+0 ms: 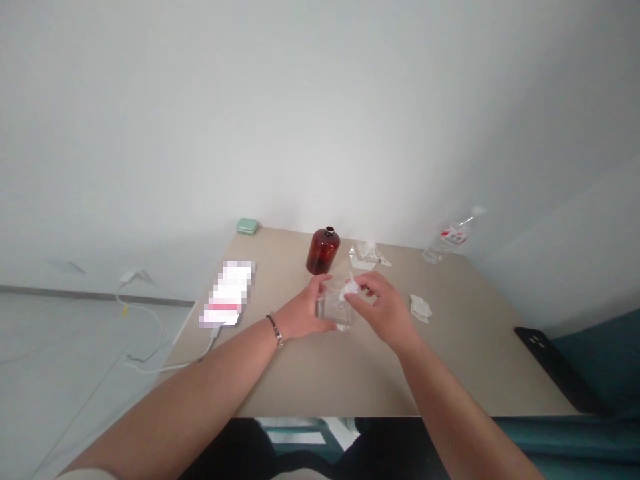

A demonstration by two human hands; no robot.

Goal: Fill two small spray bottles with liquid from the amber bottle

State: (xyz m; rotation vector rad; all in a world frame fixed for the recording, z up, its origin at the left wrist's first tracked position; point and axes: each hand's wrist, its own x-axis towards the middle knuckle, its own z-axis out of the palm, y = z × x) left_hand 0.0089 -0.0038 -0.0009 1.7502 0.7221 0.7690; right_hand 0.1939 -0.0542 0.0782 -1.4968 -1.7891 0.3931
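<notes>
Left hand: wrapped round the side of the clear bottle, thumb and fingers spread about its wall; the left hand point(305, 311) has hold of the clear bottle point(334, 308).
Right hand: closed to a pinch; the fingertips of the right hand point(381, 307) grip the white top point(350, 288).
Clear bottle: at mid-table, between the two hands, in front of the brown bottle point(323, 252). Contents, if any, cannot be told.
White top: at the clear bottle's upper end. Whether seated on the neck or just above it cannot be confirmed; the fingers hide the join.
Handling, judged: the left hand should brace the clear bottle low and firmly enough that it neither turns nor tips. The right should hold the white top in line with the neck, turning it evenly; any slant risks crossing the thread, if there is one.
Brown bottle: upright, mouth uncovered, just beyond the left fingertips. A careless knuckle could knock it.
Right of brown bottle: wrapper point(363, 255), crumpled, on the table point(340, 380).
Right of right hand: tissue point(421, 309), lying apart.
Left side: phone point(229, 293), with cable point(207, 347) attached, clear of both hands.
</notes>
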